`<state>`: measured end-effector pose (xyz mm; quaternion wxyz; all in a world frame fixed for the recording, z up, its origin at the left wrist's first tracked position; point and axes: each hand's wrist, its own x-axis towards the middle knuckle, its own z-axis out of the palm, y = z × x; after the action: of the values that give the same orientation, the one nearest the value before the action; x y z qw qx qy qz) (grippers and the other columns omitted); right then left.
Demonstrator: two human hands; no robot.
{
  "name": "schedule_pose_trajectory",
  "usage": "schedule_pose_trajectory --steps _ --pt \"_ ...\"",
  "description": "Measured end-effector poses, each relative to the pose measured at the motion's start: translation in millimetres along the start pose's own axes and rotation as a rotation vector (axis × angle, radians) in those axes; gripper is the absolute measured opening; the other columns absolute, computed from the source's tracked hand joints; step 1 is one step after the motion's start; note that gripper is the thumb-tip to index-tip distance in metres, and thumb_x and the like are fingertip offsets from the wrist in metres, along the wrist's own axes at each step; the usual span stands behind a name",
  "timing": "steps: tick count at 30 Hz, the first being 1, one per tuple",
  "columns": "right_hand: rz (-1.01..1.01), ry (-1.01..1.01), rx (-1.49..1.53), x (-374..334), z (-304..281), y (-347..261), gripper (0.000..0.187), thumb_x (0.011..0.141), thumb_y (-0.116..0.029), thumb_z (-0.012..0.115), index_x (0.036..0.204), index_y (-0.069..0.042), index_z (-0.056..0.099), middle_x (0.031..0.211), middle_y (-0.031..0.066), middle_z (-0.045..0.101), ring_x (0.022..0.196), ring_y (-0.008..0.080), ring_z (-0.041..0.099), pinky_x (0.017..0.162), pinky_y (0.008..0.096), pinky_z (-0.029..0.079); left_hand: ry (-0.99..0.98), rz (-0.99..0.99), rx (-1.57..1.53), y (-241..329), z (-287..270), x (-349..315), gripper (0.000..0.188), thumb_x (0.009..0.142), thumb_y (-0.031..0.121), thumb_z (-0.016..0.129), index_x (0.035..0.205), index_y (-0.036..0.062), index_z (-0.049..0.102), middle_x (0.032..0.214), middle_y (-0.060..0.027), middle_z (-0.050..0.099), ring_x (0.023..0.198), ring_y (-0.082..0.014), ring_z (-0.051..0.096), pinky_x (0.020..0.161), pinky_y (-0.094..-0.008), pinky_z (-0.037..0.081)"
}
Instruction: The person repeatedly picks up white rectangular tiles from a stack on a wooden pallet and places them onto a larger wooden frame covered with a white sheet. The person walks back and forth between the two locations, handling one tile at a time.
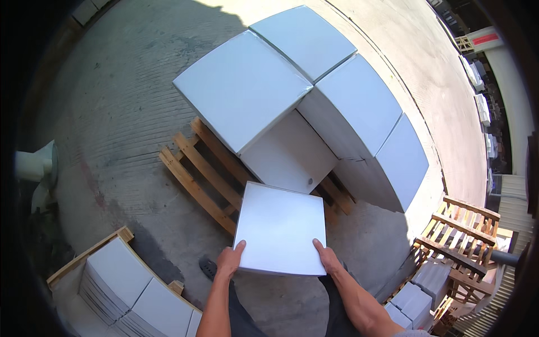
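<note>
A white rectangular block [282, 227] is held level in front of my body. Its top is smooth and bare; whether it is a box or a bundle of sheets I cannot tell. My left hand [229, 259] grips its near left side, thumb up along the edge. On the near right side, my right hand [328, 258] holds it the same way. The fingers of both hands are mostly hidden. Just beyond are tall white stacks [244, 87] on a wooden pallet [196, 177]. A lower white surface [291, 151] lies in the gap between those stacks.
At the lower left, white stacks with layered edges [104, 289] stand on another pallet [90, 255]. Wooden pallets [457, 230] are piled at the right, near grey-white blocks [411, 303]. My shoe [208, 267] rests on the concrete floor [135, 118]. Bright sunlight falls beyond the stacks.
</note>
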<state>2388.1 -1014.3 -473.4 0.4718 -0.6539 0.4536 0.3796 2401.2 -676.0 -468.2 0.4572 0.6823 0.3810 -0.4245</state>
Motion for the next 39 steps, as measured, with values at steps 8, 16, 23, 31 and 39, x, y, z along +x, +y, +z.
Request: schedule_pose_trajectory --steps 8,16,23,31,39 --pt "0.327 -0.183 -0.498 -124.1 104.0 31.8 0.067 0.083 -0.046 0.06 0.118 0.011 0.053 0.104 0.0192 0.063 0.086 0.0265 0.062 0.078 0.0354 0.046 -0.259 -0.544 -0.524 -214.9 -68.8 -120.7 0.06 0.088 0.052 0.048 0.125 0.0056 0.05 0.115 -0.0134 0.058 0.101 -0.0319 0.055 0.075 -0.0486 0.044" --pt "0.213 -0.176 -0.987 -265.3 227.0 75.2 0.068 0.081 -0.049 0.062 0.114 0.011 0.055 0.1 0.0184 0.063 0.082 0.0263 0.062 0.074 0.0356 0.047 -0.271 -0.512 -1.031 -426.7 -88.7 -250.8 0.056 0.087 0.055 0.047 0.121 0.0106 0.052 0.106 -0.0093 0.06 0.089 -0.0251 0.057 0.049 -0.0375 0.049" --pt "-0.128 -0.227 -1.238 -406.4 368.3 37.9 0.054 0.087 -0.038 0.06 0.11 0.012 0.057 0.101 0.0144 0.064 0.088 0.0205 0.062 0.078 0.0293 0.046 -0.093 -0.33 -1.488 -488.5 -129.0 -354.8 0.056 0.084 0.055 0.053 0.113 0.0071 0.059 0.099 -0.0094 0.062 0.083 -0.0223 0.059 0.047 -0.0351 0.05" --pt "-0.264 -0.537 -1.359 -438.8 522.3 8.0 0.051 0.089 -0.033 0.057 0.112 0.012 0.055 0.099 0.0142 0.065 0.085 0.0214 0.062 0.078 0.029 0.047 0.2 -0.218 -1.849 -514.0 -191.5 -405.3 0.059 0.082 0.053 0.055 0.11 0.0013 0.059 0.096 -0.0106 0.063 0.081 -0.0233 0.06 0.048 -0.035 0.051" --pt "-0.333 -0.686 -1.556 -464.3 656.6 11.9 0.054 0.087 -0.036 0.059 0.112 0.012 0.055 0.104 0.0176 0.062 0.092 0.0242 0.06 0.081 0.0324 0.046 0.462 -0.167 -2.054 -533.0 -246.5 -420.3 0.061 0.08 0.053 0.056 0.111 -0.0003 0.058 0.101 -0.0136 0.064 0.081 -0.0261 0.064 0.054 -0.0372 0.054"
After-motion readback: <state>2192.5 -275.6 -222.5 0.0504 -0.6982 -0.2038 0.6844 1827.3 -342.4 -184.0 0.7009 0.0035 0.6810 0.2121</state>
